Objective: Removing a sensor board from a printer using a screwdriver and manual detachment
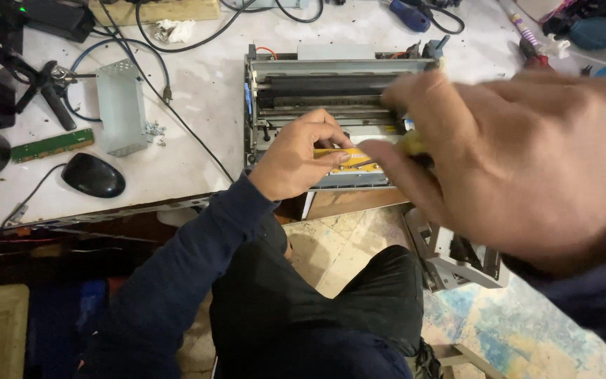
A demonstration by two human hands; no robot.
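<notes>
Yellow plastic, a strip on the opened grey printer [331,84] at the workbench's [205,105] front edge, sits pinched under our left hand [296,158]. Our right hand [513,161] looms blurred, hiding the printer's right end; it grips 1 yellow-handled tool [414,144], mostly hidden. We count 1 black mouse [92,175], 1 green circuit board [52,145], 1 perforated metal bracket [122,107].

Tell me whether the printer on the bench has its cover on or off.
Off. The printer shows its bare black roller, metal frame and wiring from above; the left hand rests on its exposed front edge.
</notes>
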